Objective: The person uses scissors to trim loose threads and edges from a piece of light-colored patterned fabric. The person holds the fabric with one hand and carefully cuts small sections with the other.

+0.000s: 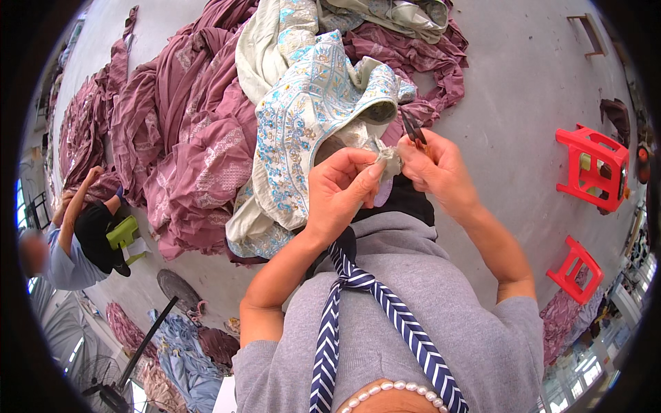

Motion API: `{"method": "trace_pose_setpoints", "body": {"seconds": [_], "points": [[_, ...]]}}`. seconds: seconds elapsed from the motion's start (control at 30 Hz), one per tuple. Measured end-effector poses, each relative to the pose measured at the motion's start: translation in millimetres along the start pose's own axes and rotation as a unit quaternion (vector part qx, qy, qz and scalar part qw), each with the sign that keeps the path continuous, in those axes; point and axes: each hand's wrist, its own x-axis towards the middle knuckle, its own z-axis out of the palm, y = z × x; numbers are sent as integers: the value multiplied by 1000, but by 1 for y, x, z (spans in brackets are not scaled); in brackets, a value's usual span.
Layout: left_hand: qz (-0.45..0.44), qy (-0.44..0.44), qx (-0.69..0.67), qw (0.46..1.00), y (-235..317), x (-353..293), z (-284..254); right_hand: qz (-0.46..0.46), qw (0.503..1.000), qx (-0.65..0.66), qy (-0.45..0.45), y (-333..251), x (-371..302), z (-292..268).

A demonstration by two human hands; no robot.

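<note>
My left hand (346, 186) pinches a small gathered bit of pale cloth (390, 162) between thumb and fingers. Close against it, my right hand (435, 165) is closed around a small pair of dark-bladed scissors (415, 131), whose blades point up and away from me. The right fingertips also meet the edge of the pale bit. A cream garment with blue and gold floral embroidery (310, 110) drapes over the heap just beyond my hands, and the pinched cloth seems to join it. The handles of the scissors are mostly hidden in my palm.
A large heap of mauve patterned cloth (200, 131) spreads to the left and far side. Red plastic stools (620, 168) stand at right. At left, a person (76, 241) sits on a green stool (124, 234). Behind lie blue cloth (189, 358) and a black stand fan (110, 392).
</note>
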Motion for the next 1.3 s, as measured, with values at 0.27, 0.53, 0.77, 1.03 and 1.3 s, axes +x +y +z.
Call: {"method": "trace_pose_setpoints", "body": {"seconds": [0.27, 0.53, 0.77, 1.03, 1.3], "points": [[58, 31, 97, 993, -6, -2, 5, 145, 984, -41, -99, -29, -26, -12], [123, 46, 205, 970, -12, -2, 2, 217, 960, -116, -135, -35, -20, -20], [190, 31, 270, 943, -12, 0, 0, 213, 956, -145, -141, -42, -14, -19], [222, 15, 323, 920, -8, 1, -4, 200, 950, -200, -135, -49, -10, -16], [259, 21, 325, 909, -9, 3, -4, 159, 958, -193, -137, -41, -8, -14]]}}
